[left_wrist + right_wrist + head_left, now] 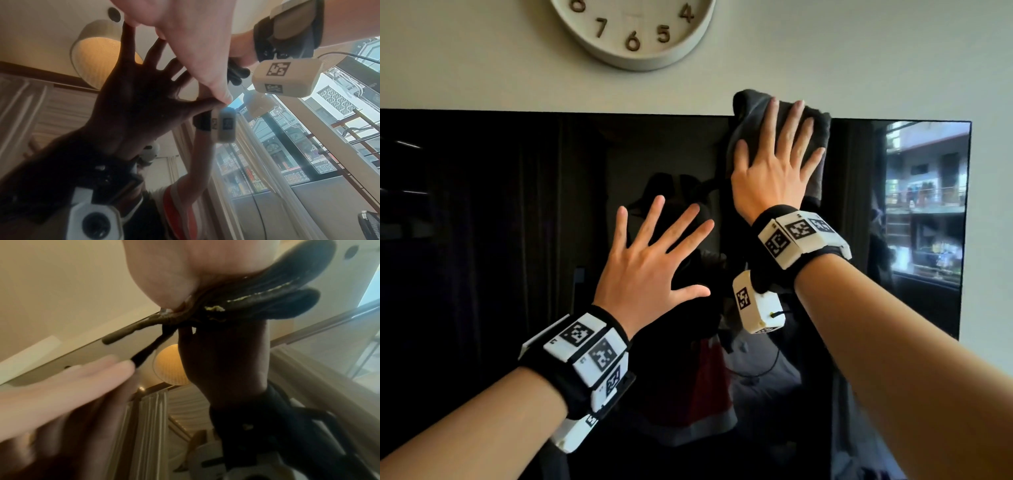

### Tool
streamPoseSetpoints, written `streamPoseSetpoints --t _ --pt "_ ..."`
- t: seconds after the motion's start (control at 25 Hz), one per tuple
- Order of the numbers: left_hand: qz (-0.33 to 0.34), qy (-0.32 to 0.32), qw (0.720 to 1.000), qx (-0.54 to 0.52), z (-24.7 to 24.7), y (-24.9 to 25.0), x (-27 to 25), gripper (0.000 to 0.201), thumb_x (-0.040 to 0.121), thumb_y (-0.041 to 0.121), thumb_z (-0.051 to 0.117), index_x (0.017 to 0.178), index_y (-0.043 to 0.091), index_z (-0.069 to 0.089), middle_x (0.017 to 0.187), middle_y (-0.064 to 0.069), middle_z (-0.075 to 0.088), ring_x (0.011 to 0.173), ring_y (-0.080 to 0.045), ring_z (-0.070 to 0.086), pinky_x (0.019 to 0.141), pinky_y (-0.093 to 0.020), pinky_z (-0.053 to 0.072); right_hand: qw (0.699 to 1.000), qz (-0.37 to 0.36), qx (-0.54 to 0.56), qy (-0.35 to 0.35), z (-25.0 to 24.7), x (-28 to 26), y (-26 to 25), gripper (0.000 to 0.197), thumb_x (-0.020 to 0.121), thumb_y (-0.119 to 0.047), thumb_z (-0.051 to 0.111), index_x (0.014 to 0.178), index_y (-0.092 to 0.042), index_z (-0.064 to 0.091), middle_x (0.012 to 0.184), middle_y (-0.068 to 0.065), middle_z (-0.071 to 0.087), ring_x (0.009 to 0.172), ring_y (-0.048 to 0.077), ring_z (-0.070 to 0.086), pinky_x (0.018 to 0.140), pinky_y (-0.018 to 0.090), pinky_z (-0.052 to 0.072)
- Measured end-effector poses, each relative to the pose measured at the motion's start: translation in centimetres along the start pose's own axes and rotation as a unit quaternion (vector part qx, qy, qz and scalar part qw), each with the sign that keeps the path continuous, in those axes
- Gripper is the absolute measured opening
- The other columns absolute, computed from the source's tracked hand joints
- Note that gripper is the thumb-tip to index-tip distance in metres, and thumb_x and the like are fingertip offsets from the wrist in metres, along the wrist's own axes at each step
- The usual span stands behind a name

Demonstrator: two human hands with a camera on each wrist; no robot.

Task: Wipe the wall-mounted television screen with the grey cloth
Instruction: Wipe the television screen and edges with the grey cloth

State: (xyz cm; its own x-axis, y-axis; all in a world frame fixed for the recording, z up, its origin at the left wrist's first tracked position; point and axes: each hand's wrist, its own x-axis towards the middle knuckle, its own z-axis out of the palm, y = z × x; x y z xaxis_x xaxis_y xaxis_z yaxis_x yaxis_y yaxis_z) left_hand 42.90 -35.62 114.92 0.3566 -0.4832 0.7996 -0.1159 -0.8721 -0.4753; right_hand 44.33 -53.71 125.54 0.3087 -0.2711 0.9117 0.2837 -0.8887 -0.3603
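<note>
The wall-mounted television (pixel 482 222) is a wide black screen, switched off and mirror-like. My right hand (pixel 774 164) lies flat with straight, spread fingers on the grey cloth (pixel 748 116), pressing it against the screen's top edge; the cloth's upper fold sticks up over the wall. In the right wrist view the cloth (pixel 267 293) is squeezed between my palm (pixel 164 272) and the glass. My left hand (pixel 650 267) is spread flat against the screen lower down, left of the right wrist, holding nothing. The left wrist view shows its fingertips (pixel 224 97) touching their dark reflection.
A round white wall clock (pixel 633 31) hangs above the television. The screen's right part reflects a window with buildings (pixel 924 195). Plain white wall (pixel 993 171) lies to the right of the television's edge. A cable hangs from my right wrist unit (pixel 756 305).
</note>
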Motion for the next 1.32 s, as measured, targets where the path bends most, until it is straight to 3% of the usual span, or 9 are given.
streamPoseSetpoints --t 0.12,0.28,0.44,0.6,0.68,0.8,0.88,1.08,1.32 --pt "0.008 0.008 1.000 -0.006 0.1 -0.4 0.0 0.091 0.080 0.082 0.038 0.156 0.035 0.023 0.165 0.006 0.024 0.151 -0.035 0.022 0.116 -0.068 0.021 0.999 -0.047 -0.008 -0.006 0.9 -0.8 -2.3 0.065 0.099 -0.043 0.030 0.153 -0.028 -0.003 0.161 0.003 -0.011 0.147 0.024 -0.010 0.116 0.048 -0.011" --pt "0.026 0.005 1.000 -0.012 0.2 -1.1 -0.3 0.086 0.082 0.077 0.038 0.155 0.034 0.023 0.163 0.005 0.028 0.151 -0.034 0.024 0.117 -0.066 0.022 1.000 0.020 0.002 0.002 0.8 -0.9 -2.5 0.065 0.100 -0.042 0.029 0.153 -0.028 -0.004 0.161 0.004 -0.013 0.147 0.024 -0.012 0.118 0.051 -0.009" --pt "0.039 0.029 0.998 -0.051 0.3 -1.8 -0.9 0.069 0.083 0.053 0.035 0.145 0.025 0.045 0.152 0.000 0.048 0.147 -0.032 0.034 0.113 -0.066 0.029 0.998 -0.050 0.000 -0.031 2.2 -2.4 -6.6 0.066 0.099 -0.043 0.031 0.153 -0.029 -0.005 0.161 0.003 -0.013 0.147 0.023 -0.012 0.115 0.048 -0.014" --pt "0.040 0.025 0.999 -0.026 0.7 -2.3 -1.4 0.081 0.085 0.073 0.041 0.155 0.033 0.026 0.163 0.006 0.029 0.150 -0.028 0.026 0.118 -0.061 0.025 1.000 0.012 -0.010 -0.011 1.4 -1.2 -3.7 0.065 0.099 -0.044 0.029 0.153 -0.030 -0.004 0.161 0.002 -0.013 0.147 0.022 -0.010 0.118 0.050 -0.008" --pt "0.042 0.024 0.998 -0.026 0.9 -2.2 -1.4 0.082 0.085 0.073 0.042 0.155 0.034 0.024 0.163 0.006 0.029 0.151 -0.028 0.025 0.118 -0.061 0.025 0.999 0.045 0.002 -0.005 1.3 -1.1 -4.0 0.065 0.099 -0.043 0.029 0.153 -0.028 -0.004 0.161 0.004 -0.014 0.147 0.024 -0.011 0.117 0.052 -0.009" --pt "0.028 0.021 0.999 -0.034 0.5 -3.2 -2.2 0.075 0.086 0.067 0.038 0.151 0.030 0.030 0.157 0.003 0.040 0.148 -0.030 0.032 0.115 -0.065 0.027 0.999 -0.040 0.001 -0.022 2.7 -2.6 -7.7 0.067 0.098 -0.043 0.031 0.153 -0.028 -0.004 0.161 0.004 -0.012 0.147 0.025 -0.011 0.115 0.049 -0.013" --pt "0.011 0.007 1.000 -0.011 0.1 -5.5 -3.7 0.079 0.085 0.072 0.038 0.152 0.032 0.030 0.159 0.003 0.037 0.148 -0.031 0.032 0.115 -0.065 0.027 0.997 -0.067 0.001 -0.024 3.4 -3.2 -8.7 0.066 0.099 -0.043 0.031 0.153 -0.029 -0.004 0.161 0.002 -0.012 0.147 0.023 -0.012 0.115 0.047 -0.014" --pt "-0.026 -0.012 0.999 0.025 -0.5 -12.2 -8.0 0.090 0.081 0.079 0.041 0.156 0.031 0.026 0.164 0.005 0.026 0.150 -0.033 0.026 0.116 -0.064 0.025 1.000 0.026 0.005 0.006 3.4 -3.0 -9.3 0.066 0.099 -0.041 0.031 0.154 -0.028 -0.002 0.161 0.005 -0.012 0.147 0.025 -0.010 0.116 0.051 -0.011" --pt "-0.008 -0.010 1.000 0.013 0.6 -13.8 -9.0 0.085 0.081 0.078 0.037 0.155 0.036 0.024 0.163 0.006 0.029 0.149 -0.030 0.030 0.113 -0.067 0.028 0.994 -0.100 -0.010 -0.036 6.4 -5.7 -17.1 0.066 0.098 -0.042 0.032 0.153 -0.029 -0.001 0.161 0.003 -0.010 0.147 0.023 -0.009 0.116 0.050 -0.011"
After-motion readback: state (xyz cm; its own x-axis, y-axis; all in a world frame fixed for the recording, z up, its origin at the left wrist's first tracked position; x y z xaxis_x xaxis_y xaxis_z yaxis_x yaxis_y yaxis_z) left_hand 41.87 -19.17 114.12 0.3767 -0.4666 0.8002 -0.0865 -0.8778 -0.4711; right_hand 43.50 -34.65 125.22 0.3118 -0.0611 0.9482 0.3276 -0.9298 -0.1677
